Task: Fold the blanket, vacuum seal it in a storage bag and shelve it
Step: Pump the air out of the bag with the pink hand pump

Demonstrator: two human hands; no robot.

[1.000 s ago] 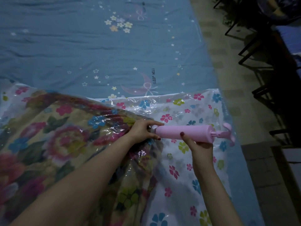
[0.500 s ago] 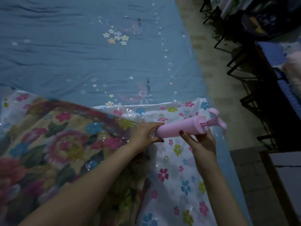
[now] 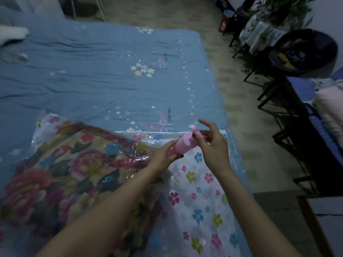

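A folded floral blanket (image 3: 61,175) lies inside a clear storage bag (image 3: 204,210) printed with small flowers, on a blue bedsheet (image 3: 92,76). My left hand (image 3: 164,157) grips the lower end of a pink hand pump (image 3: 184,143), which is tilted up and away from me over the bag. My right hand (image 3: 211,145) is at the pump's top near its handle, thumb against the barrel and the other fingers spread. The pump's bottom tip is hidden by my left hand.
The bed's right edge runs beside a tiled floor (image 3: 246,127). Dark chairs (image 3: 304,51) and a table with a plant (image 3: 278,19) stand at the right. A dark bench with folded bedding (image 3: 326,112) sits at the far right. A white pillow (image 3: 13,34) lies at the upper left.
The pump has swung from lying sideways to tilting upright. My right hand slid from under the barrel to its top end and opened its fingers. The view lifted, showing more of the room.
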